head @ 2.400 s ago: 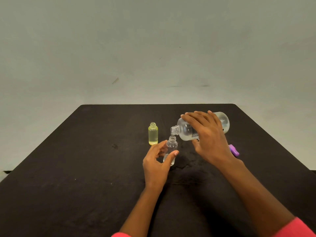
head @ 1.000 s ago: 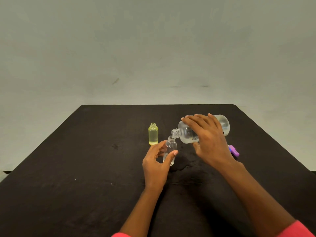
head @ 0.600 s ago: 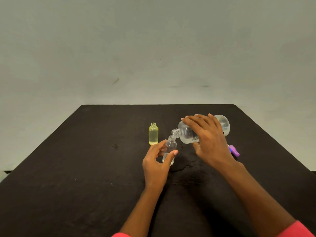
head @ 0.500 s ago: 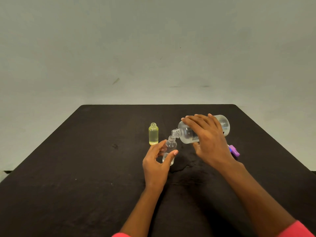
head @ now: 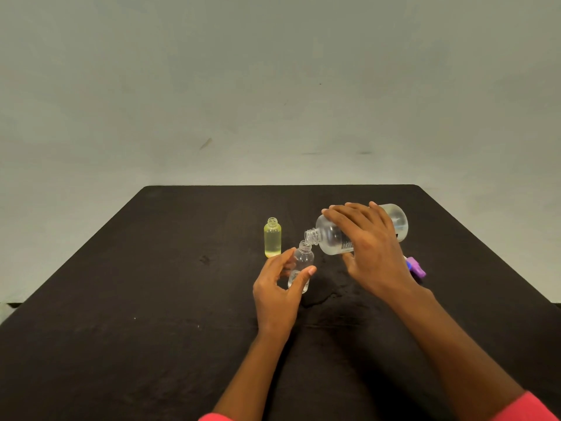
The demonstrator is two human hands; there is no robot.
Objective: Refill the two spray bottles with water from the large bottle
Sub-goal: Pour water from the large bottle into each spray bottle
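Your right hand [head: 368, 250] grips the tipped large bottle [head: 334, 238], mouth over the clear spray bottle [head: 301, 265] pinched by your left hand [head: 277, 291] on the bench [head: 151, 299].

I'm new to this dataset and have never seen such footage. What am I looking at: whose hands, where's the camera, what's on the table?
No machine here: a person works with bare hands, filmed by one head-worn camera looking forward and down. The left hand grips a small clear bottle standing on the black table. The right hand holds the large bottle tipped, its open neck at the small bottle's mouth. An uncapped yellow bottle stands apart, farther back on the left. A purple piece, partly hidden, lies by the right wrist.
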